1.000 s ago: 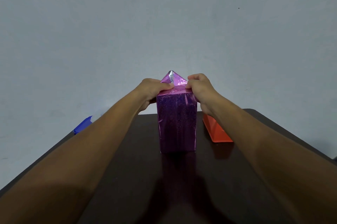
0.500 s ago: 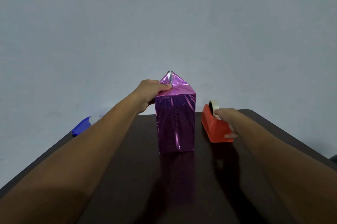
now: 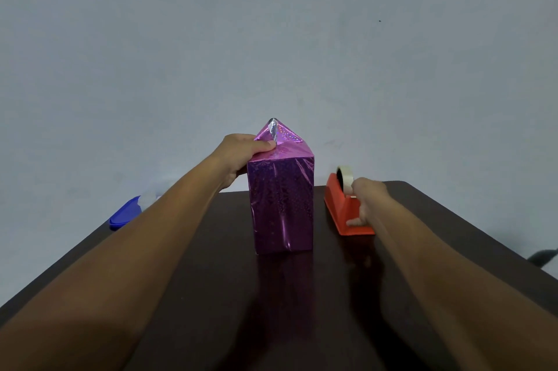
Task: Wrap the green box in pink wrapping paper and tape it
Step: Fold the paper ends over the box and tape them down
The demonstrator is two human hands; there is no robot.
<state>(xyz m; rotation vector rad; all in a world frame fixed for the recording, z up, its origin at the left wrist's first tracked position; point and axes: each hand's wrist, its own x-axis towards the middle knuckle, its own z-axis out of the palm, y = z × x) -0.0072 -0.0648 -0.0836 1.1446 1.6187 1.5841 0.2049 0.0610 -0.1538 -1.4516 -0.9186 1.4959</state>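
The box (image 3: 281,204) stands upright in the middle of the dark table (image 3: 211,295), fully covered in shiny pink-purple wrapping paper. At its top the paper rises in a pointed triangular flap (image 3: 276,136) showing a silver inner side. My left hand (image 3: 241,153) grips the box's top left edge, thumb pressing the folded paper down. My right hand (image 3: 367,200) rests on the orange tape dispenser (image 3: 341,207) to the box's right, fingers curled at the tape roll (image 3: 346,179). Whether they pinch the tape end is hidden.
A blue plastic object (image 3: 125,213) lies at the table's far left edge with something pale beside it. A plain grey wall stands behind the table. A dark object (image 3: 543,257) shows past the table's right edge.
My right hand left the top of the box and moved right and down onto the tape dispenser. My left hand stayed holding the fold at the box's top.
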